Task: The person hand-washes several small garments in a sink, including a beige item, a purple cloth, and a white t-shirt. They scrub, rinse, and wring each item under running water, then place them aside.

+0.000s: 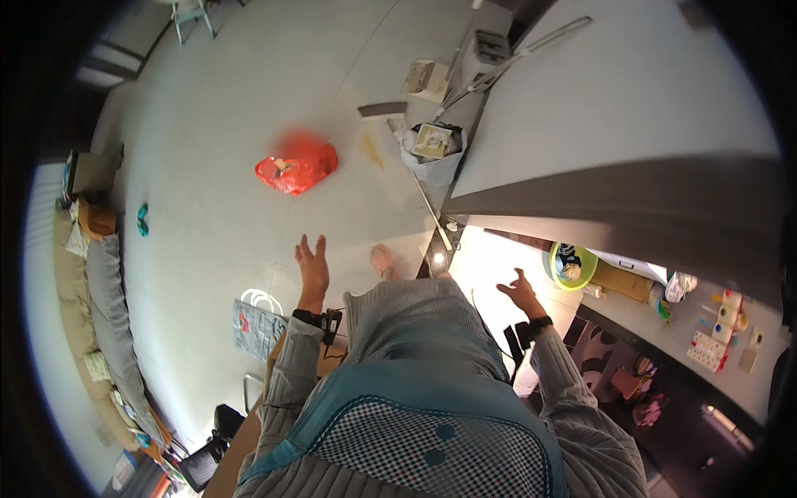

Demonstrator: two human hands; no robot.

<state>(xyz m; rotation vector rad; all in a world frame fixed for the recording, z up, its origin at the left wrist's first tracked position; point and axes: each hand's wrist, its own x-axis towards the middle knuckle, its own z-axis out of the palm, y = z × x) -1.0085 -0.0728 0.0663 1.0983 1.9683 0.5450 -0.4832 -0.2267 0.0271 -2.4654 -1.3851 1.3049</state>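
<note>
My left hand [312, 269] is held out over the floor with its fingers apart and nothing in it. Below it in the picture, a bag with white handles [256, 328] lies near my left forearm. Nothing is in my right hand [520, 292], whose fingers are spread above the brightly lit floor. A green basin [588, 271] holding cloth stands to the right of that hand. Ahead of me on the floor lies a red plastic bag [305, 169] with things inside. Each wrist wears a black strap with a small device. A pink slipper [381, 260] shows on one foot.
A lined waste bin [434, 169] stands near the wall, beside a floor squeegee or broom [382, 111] and long poles. A grey-covered sofa [107, 299] runs along the far left. On the right, a shelf [669, 311] bears small items. A green object [143, 220] lies on the floor.
</note>
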